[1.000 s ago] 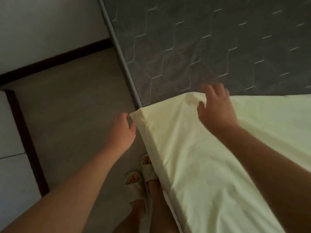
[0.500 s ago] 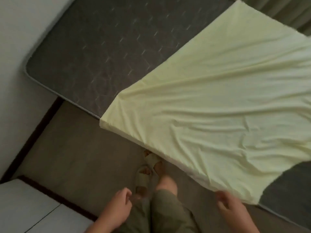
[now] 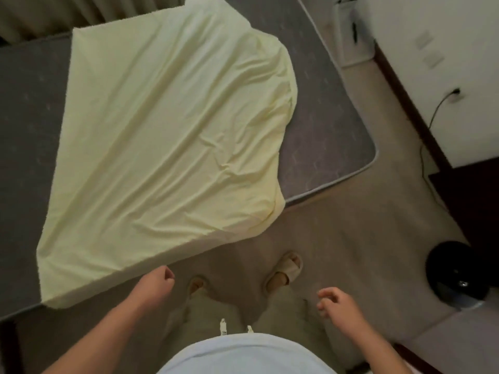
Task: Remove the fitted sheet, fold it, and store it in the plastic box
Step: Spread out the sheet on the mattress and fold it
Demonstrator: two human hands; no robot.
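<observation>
A pale yellow fitted sheet (image 3: pixel 167 147) lies loose and wrinkled across the middle of a dark grey quilted mattress (image 3: pixel 324 130). Its near edge drapes over the mattress side toward me. My left hand (image 3: pixel 154 286) hangs just below that draped edge, fingers loosely curled, holding nothing. My right hand (image 3: pixel 339 303) hovers over the floor to the right of my feet, fingers relaxed and empty. No plastic box is in view.
I stand on beige floor (image 3: pixel 351 238) in sandals at the mattress's long side. A black round bin (image 3: pixel 456 273) sits at right. A white wall with dark skirting and a plugged-in cable (image 3: pixel 434 112) runs along the right. Curtains (image 3: pixel 40 17) hang beyond the mattress.
Both hands have let go of the sheet corner and dropped to my sides. My view has swung right along the bed, so the whole loose sheet now shows.
</observation>
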